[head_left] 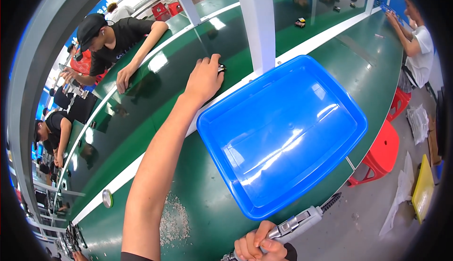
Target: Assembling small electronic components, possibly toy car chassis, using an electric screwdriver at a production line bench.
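Note:
My left hand (204,79) reaches far over the green conveyor belt (155,100), palm down. Its fingers are curled round a small black-and-silver part (222,67), which shows only at the thumb side. At the lower edge, my right hand (260,246) is wrapped round a grey electric screwdriver (296,224) with a lever on its body and a dark cord at its end. The tool's tip points lower left, partly cut off by the frame. Between the hands lies a blue plastic tray (283,133), with nothing in it.
Many tiny screws (174,221) lie loose on the green bench beside my left forearm. A small round tin (107,198) stands near the white rail. A white post (259,25) rises behind the tray. Red stools (382,152) stand at right; co-workers sit along the belt.

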Tool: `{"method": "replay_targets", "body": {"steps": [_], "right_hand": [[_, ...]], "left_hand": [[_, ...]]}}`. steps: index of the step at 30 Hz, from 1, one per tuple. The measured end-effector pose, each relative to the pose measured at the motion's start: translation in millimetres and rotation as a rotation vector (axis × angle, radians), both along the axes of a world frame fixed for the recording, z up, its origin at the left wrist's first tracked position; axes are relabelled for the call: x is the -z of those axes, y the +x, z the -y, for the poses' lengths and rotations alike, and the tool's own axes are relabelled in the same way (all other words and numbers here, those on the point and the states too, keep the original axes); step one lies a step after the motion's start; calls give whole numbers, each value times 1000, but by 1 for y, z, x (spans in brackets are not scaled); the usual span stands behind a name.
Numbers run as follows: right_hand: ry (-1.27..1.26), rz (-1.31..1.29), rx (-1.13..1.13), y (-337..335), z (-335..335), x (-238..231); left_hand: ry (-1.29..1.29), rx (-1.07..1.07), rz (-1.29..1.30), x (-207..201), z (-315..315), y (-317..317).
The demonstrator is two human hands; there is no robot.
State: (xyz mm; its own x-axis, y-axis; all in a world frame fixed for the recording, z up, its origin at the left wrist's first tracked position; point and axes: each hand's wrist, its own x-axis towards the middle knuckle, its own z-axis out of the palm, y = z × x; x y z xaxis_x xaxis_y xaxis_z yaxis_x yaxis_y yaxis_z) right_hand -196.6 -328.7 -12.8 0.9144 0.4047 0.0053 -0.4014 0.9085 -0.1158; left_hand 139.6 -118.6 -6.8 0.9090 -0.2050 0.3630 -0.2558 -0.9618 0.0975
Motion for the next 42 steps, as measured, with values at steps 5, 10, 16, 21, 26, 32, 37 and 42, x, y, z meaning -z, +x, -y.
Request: {"method": "replay_targets", "body": {"steps": [5, 10, 16, 21, 26, 32, 37, 42], "right_hand": [[3, 10, -28, -1, 0, -2], [-73, 61, -25, 0, 7, 7], [-114, 117, -38, 1, 11, 9], [-94, 131, -5, -15, 15, 8], [-138, 174, 17, -37, 11, 11], [-210, 135, 5, -55, 1, 16], [-267, 96, 9, -62, -5, 11], [-296, 29, -28, -64, -10, 8]], "left_hand": [[-95, 91, 18, -6, -20, -5], [-193, 236, 27, -32, -23, -105], [-179, 357, -86, -38, -2, -277], [-281, 422, -173, -26, 26, -368], [-344, 387, -233, -17, 31, -385], [-416, 385, -254, -21, 34, -387], [-294, 397, -199, -21, 36, -385], [-108, 475, 15, -14, 39, -381]]}}
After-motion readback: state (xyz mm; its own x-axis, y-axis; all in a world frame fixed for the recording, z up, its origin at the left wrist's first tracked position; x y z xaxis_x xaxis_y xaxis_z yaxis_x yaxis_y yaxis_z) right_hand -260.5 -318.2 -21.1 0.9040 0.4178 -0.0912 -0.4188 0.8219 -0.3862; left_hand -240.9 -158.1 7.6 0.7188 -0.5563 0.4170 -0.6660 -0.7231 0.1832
